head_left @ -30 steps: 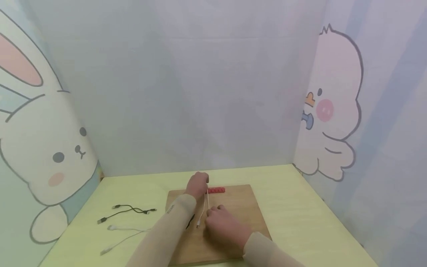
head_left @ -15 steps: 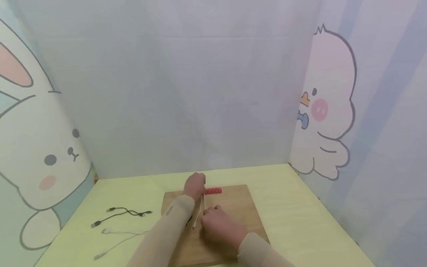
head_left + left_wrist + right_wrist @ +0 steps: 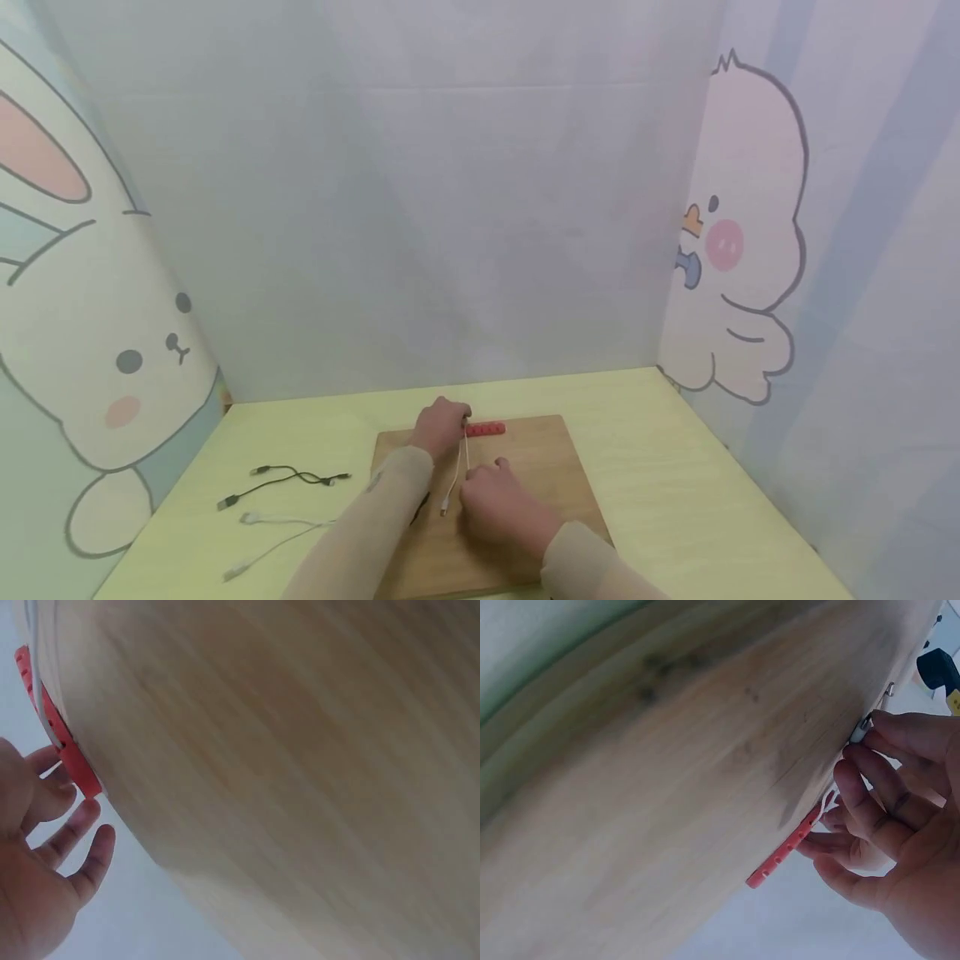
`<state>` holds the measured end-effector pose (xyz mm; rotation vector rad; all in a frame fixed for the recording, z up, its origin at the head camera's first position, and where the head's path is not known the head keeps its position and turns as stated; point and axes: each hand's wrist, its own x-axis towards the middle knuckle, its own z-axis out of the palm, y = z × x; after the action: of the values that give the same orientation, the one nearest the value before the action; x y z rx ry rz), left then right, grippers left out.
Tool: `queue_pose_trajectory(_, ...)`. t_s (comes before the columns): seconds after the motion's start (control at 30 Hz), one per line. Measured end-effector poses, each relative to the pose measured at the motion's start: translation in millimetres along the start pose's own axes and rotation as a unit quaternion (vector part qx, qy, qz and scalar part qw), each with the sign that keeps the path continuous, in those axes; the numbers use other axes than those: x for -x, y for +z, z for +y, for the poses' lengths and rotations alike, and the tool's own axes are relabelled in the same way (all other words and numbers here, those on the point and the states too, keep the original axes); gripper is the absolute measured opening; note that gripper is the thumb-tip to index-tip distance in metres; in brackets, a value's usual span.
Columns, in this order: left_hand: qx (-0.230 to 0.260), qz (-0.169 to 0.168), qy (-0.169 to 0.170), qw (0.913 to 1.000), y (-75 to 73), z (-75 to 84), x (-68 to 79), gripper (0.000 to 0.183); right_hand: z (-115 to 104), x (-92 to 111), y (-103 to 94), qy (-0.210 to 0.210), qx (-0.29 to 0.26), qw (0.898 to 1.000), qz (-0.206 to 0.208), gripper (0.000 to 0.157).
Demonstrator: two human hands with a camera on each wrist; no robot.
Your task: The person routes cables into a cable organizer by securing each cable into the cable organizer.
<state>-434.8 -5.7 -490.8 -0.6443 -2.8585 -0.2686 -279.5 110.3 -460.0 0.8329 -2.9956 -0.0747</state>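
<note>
A red slotted cable organizer strip (image 3: 487,429) lies along the back edge of a wooden board (image 3: 543,475). My left hand (image 3: 438,427) grips its left end; in the left wrist view, fingers curl around the red strip (image 3: 79,771), and a white cable (image 3: 36,675) runs into a slot. Toward the board's middle, my right hand (image 3: 498,500) pinches one white end of that cable; the right wrist view shows thumb and index finger on the white connector (image 3: 860,732). Another white connector (image 3: 444,506) lies on the board between both hands.
Left of the board, a black branched cable (image 3: 288,479) and a white branched cable (image 3: 277,533) lie on the yellow table (image 3: 712,500). A dark cable piece (image 3: 420,507) shows beside my left forearm, which partly hides it. Curtains with cartoon figures enclose the table.
My left hand has dropped slightly, and its thumb and index finger now reach toward the strip. The right hand stays at nearly the same spot. The whole view shifts slightly with the head.
</note>
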Motion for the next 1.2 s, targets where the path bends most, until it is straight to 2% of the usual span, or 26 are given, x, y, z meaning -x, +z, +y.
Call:
queue_pose_trajectory(0.2, -0.008, -0.037, 0.005, 0.9993, -3.7, 2.1, 5.0, 0.022, 4, 3, -4.8, 0.001, -0.003, 1.000, -0.003, 0.014)
queue_pose_trajectory(0.33, -0.011, -0.068, 0.002, 0.9976, -7.4, 4.2, 7.3, 0.015, 4, 5, -8.0, -0.005, -0.003, 1.000, -0.006, 0.014)
queue_pose_trajectory(0.47, -0.018, -0.084, -0.006, 0.9963, -7.8, 5.6, 9.6, 0.015, 3, 6, -8.5, -0.014, -0.005, 1.000, -0.001, 0.016)
queue_pose_trajectory(0.73, -0.017, -0.083, -0.003, 0.9964, -6.4, 4.9, 12.3, 0.030, 3, 6, -12.0, -0.013, 0.000, 1.000, 0.004, 0.013)
queue_pose_trajectory(0.9, -0.006, -0.059, 0.022, 0.9980, -8.8, -2.8, 15.4, 0.028, 6, 4, -17.6, -0.011, -0.007, 1.000, -0.003, 0.006)
queue_pose_trajectory(1.07, -0.004, -0.041, 0.033, 0.9986, -23.5, -10.9, 21.3, 0.026, 7, -2, -23.2, -0.003, 0.007, 1.000, -0.010, 0.007)
queue_pose_trajectory(1.2, -0.014, -0.055, 0.020, 0.9982, -40.4, -14.8, 25.3, 0.028, 7, -8, -29.0, 0.001, 0.004, 1.000, -0.011, 0.015)
